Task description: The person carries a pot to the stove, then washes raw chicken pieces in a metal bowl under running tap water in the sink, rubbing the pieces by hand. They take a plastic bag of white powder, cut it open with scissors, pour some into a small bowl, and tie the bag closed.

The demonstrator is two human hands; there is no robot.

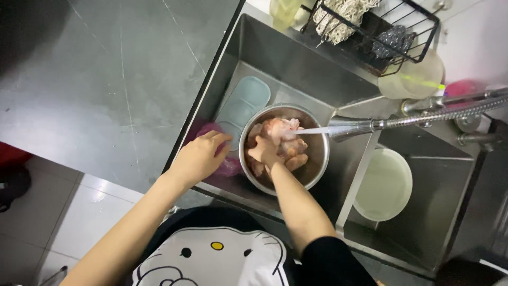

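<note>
A round steel bowl [319, 159] sits in the left basin of a steel sink [275, 58] and holds raw pinkish chicken pieces [280, 130]. Water streams onto the meat from a pull-out faucet head [349, 128]. My right hand [263, 151] is down in the bowl, pressed on the meat with fingers curled around a piece. My left hand [198, 156] rests at the bowl's left side, fingers on its rim, lying over a pink plastic bag [228, 167].
A pale blue tray [246, 100] lies in the basin behind the bowl. The right basin holds a white bowl of water [385, 184]. A wire rack [370, 26] with sponges stands behind the sink. Grey countertop [106, 79] stretches to the left.
</note>
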